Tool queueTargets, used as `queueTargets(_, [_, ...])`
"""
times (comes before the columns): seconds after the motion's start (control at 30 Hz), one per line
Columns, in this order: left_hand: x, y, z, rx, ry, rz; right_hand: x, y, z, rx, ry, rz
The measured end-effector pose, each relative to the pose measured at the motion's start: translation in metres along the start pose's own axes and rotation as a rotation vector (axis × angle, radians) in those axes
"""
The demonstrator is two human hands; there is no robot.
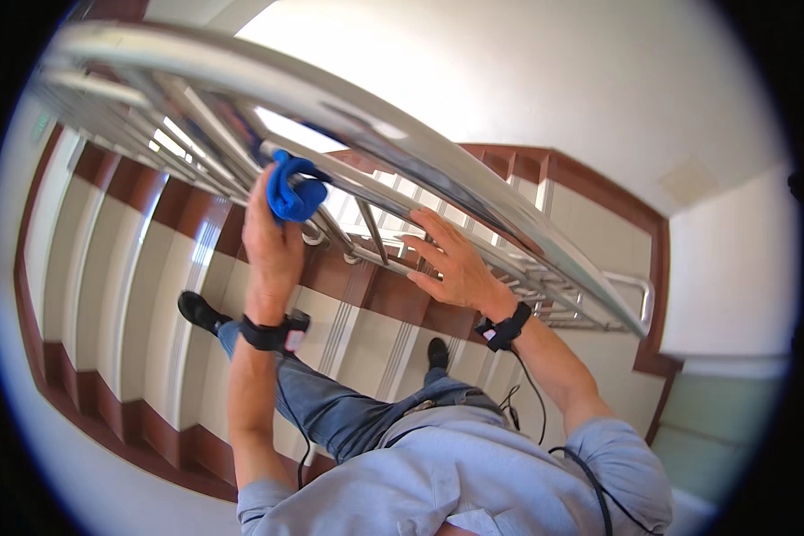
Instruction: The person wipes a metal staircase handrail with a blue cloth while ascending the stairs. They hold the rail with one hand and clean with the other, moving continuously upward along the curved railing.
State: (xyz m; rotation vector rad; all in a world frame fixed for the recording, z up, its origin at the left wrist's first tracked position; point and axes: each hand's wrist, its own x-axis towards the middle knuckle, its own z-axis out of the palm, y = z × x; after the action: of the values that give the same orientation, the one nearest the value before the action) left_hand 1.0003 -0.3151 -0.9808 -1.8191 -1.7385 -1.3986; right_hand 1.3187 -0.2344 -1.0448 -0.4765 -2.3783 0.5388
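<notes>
My left hand (273, 241) holds a folded blue cloth (298, 194) around a metal bar of the stair railing, below the thick top handrail (402, 134). The cloth hides part of that bar and some of my fingers. My right hand (450, 264) is to the right, fingers spread, at the lower rail (388, 213) of the shiny metal balustrade. Whether its fingertips touch the rail, I cannot tell. Nothing is held in that hand.
Pale stair treads (315, 335) with grooved edges and red-brown borders lie under my feet. Beyond the balustrade another flight of steps (402, 191) shows. A pale wall (576, 80) rises behind it. Thin black cables (543, 409) hang from the straps on my wrists.
</notes>
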Motion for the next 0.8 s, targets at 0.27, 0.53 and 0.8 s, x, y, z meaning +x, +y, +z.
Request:
queueTargets(0.27, [0.078, -0.014, 0.049, 0.502, -0.719, 0.415, -0.075, 0.035, -0.003, -0.043, -0.005, 0.176])
queueTargets(0.53, [-0.036, 0.069, 0.151, 0.316, -0.877, 0.532, -0.196, 0.019, -0.019, -0.143, 0.018, 0.340])
queueTargets(0.8, [-0.128, 0.187, 0.259, 0.125, -0.979, 0.486, -0.247, -0.011, -0.044, -0.152, 0.021, 0.434])
